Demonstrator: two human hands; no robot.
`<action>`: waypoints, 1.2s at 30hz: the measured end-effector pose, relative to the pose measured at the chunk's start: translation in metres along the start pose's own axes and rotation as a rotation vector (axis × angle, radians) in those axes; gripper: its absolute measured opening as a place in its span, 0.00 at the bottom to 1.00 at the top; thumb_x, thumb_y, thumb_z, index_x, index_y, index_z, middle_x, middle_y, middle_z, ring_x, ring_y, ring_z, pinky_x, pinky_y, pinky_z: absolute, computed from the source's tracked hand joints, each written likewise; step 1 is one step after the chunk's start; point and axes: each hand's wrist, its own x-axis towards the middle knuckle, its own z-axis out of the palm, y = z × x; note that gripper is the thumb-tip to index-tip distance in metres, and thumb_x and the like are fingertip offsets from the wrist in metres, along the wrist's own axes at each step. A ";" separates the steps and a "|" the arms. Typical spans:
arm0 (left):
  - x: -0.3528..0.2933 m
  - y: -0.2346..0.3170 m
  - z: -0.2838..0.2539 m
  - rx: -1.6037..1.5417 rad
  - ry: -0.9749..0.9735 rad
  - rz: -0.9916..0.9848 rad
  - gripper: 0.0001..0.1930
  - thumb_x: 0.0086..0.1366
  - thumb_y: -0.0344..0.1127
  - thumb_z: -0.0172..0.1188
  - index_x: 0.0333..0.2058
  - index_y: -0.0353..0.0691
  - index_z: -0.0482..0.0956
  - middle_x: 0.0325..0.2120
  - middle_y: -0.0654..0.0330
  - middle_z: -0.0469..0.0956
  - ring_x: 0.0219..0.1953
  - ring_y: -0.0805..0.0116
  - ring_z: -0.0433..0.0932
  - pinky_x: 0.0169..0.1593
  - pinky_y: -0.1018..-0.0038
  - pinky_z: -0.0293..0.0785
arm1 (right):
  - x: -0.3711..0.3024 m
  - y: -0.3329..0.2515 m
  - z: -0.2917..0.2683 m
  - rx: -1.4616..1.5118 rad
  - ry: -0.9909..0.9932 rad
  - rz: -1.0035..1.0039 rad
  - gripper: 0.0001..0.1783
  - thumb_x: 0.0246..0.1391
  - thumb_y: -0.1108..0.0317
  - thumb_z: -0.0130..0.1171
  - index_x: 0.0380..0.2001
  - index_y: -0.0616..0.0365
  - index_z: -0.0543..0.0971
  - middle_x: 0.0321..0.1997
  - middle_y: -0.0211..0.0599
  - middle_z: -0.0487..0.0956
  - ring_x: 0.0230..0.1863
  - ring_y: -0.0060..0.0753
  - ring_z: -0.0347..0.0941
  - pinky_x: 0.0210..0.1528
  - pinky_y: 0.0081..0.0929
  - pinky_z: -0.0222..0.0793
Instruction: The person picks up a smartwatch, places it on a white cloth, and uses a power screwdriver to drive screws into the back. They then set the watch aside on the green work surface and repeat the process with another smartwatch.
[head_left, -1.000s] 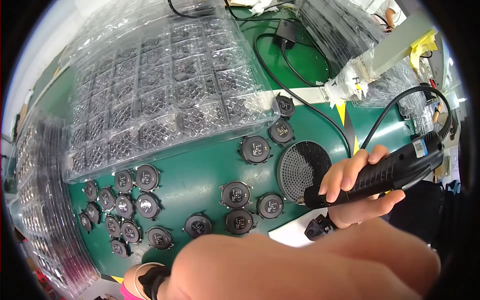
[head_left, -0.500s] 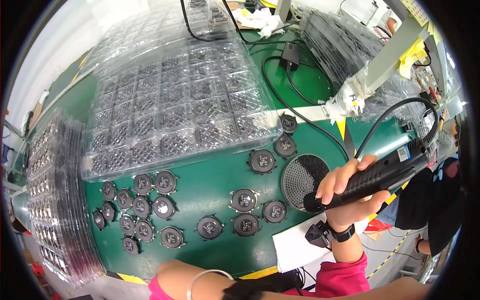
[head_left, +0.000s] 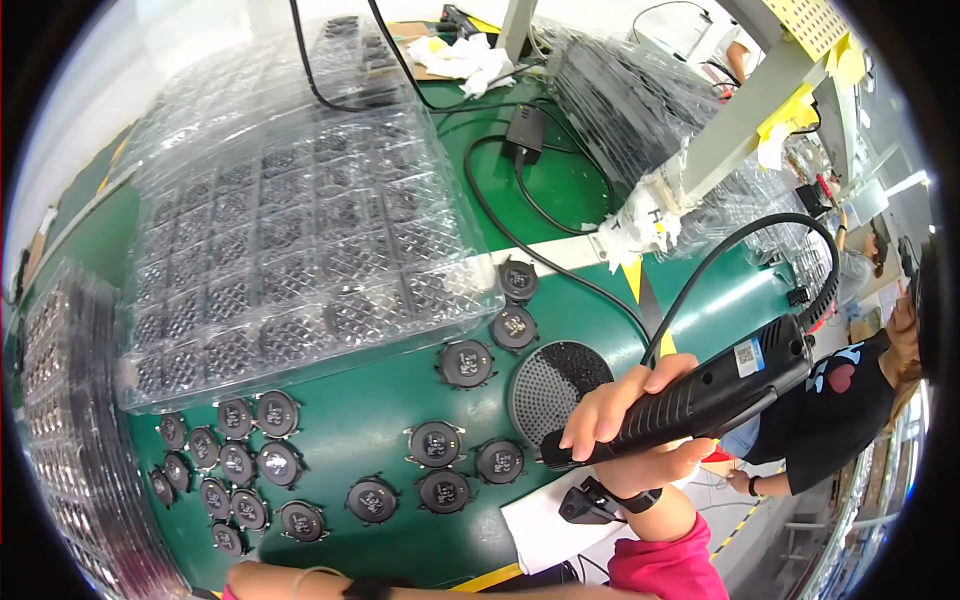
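Observation:
My right hand (head_left: 615, 410) is wrapped round a black corded electric screwdriver (head_left: 705, 395), whose narrow end points left and down. That end is beside a round perforated tray (head_left: 540, 400) partly filled with small black pieces. To the left, several round dark watch bodies (head_left: 435, 443) lie back up on the green table (head_left: 390, 410). My left forearm (head_left: 275, 578), with a bangle and a black strap, runs along the lower edge. The fingers of my left hand do not show.
A wide stack of clear compartment trays (head_left: 300, 240) covers the far left, and another stack (head_left: 75, 430) stands at the left edge. A black power box (head_left: 525, 130) and looping cables lie behind. A white sheet (head_left: 535, 525) lies by my right wrist. A person (head_left: 850, 410) is at the right.
The view has shifted, so the table's contents sit further left and lower. The screwdriver stays in my right hand near the round tray. More of the person at right shows.

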 end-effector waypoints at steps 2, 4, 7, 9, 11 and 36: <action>0.001 -0.015 0.007 -0.109 0.264 0.130 0.23 0.67 0.47 0.50 0.53 0.35 0.69 0.50 0.52 0.72 0.56 0.58 0.69 0.62 0.63 0.60 | -0.001 -0.003 0.001 0.010 -0.009 -0.025 0.40 0.52 0.27 0.56 0.43 0.53 0.58 0.23 0.40 0.72 0.14 0.40 0.72 0.19 0.37 0.75; -0.012 -0.042 -0.002 0.008 0.769 0.279 0.11 0.58 0.25 0.61 0.41 0.38 0.77 0.41 0.56 0.76 0.45 0.55 0.74 0.51 0.62 0.70 | -0.001 -0.006 0.002 0.013 -0.005 -0.021 0.40 0.52 0.28 0.56 0.43 0.53 0.58 0.24 0.40 0.72 0.15 0.40 0.72 0.20 0.38 0.75; -0.026 -0.051 -0.023 0.448 1.052 0.182 0.16 0.53 0.23 0.63 0.42 0.39 0.78 0.43 0.57 0.76 0.45 0.54 0.74 0.50 0.61 0.70 | 0.002 -0.006 0.005 0.015 -0.060 0.003 0.40 0.51 0.29 0.59 0.44 0.54 0.59 0.24 0.42 0.73 0.15 0.43 0.73 0.20 0.39 0.75; -0.025 -0.057 -0.029 0.908 1.171 -0.007 0.16 0.52 0.24 0.64 0.41 0.40 0.78 0.43 0.58 0.75 0.47 0.54 0.72 0.51 0.61 0.69 | 0.002 -0.013 0.001 0.041 -0.088 0.037 0.38 0.53 0.33 0.60 0.45 0.55 0.60 0.26 0.45 0.74 0.20 0.45 0.74 0.25 0.41 0.75; -0.023 -0.065 -0.029 0.965 1.159 -0.028 0.16 0.51 0.24 0.65 0.41 0.40 0.78 0.44 0.59 0.74 0.48 0.54 0.72 0.51 0.60 0.67 | 0.003 -0.016 -0.001 0.127 -0.160 0.067 0.34 0.56 0.41 0.63 0.46 0.56 0.61 0.32 0.51 0.76 0.30 0.49 0.77 0.35 0.46 0.76; -0.019 -0.084 -0.024 1.189 1.200 -0.062 0.17 0.44 0.29 0.71 0.35 0.45 0.80 0.41 0.66 0.76 0.46 0.60 0.73 0.52 0.59 0.61 | 0.008 -0.004 0.009 0.067 -0.094 -0.197 0.38 0.57 0.35 0.58 0.47 0.60 0.61 0.23 0.35 0.70 0.12 0.28 0.71 0.12 0.24 0.73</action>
